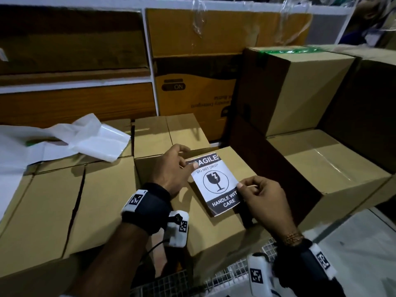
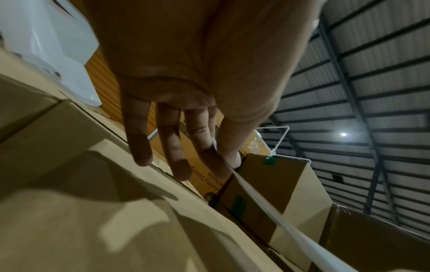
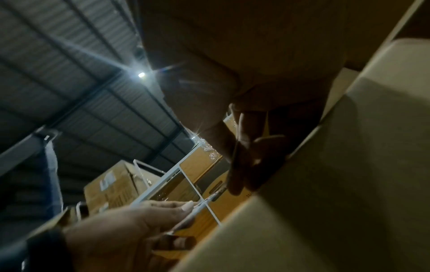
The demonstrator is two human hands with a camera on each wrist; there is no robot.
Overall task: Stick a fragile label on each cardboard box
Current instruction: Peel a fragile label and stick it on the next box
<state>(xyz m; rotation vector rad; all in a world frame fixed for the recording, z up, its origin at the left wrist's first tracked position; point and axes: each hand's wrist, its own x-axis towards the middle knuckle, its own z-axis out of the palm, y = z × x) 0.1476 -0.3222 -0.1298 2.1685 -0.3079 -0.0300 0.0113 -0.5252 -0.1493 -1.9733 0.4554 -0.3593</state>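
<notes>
**Label Held Over Box Top, Not Yet Pressed Flat**

The fragile label was held by both hands above the top face of the near cardboard box, which sat at the centre of the head view; its long axis ran from roughly 11 o'clock to 5 o'clock, with the "FRAGILE" band at the far end and "HANDLE WITH CARE" at the near end.

The left hand pinched the far-left corner at 11 o'clock, thumb on the printed face; the right hand pinched the right edge at 3 o'clock, between thumb and curled fingers; neither hand was released or empty. In the left wrist view the label appeared edge-on as a thin white strip leaving the fingertips, apparently clear of the box top; whether the near end already touched the cardboard could not be told.

Judgement: both hands stood about equally near, one at each end of the diagonal; the coming move probably called for lowering the label flat, then smoothing along the long axis; uneven lowering could trap a crease.

Other plain boxes lay at 9 o'clock; a white plastic bag lay at 10 o'clock.
</notes>
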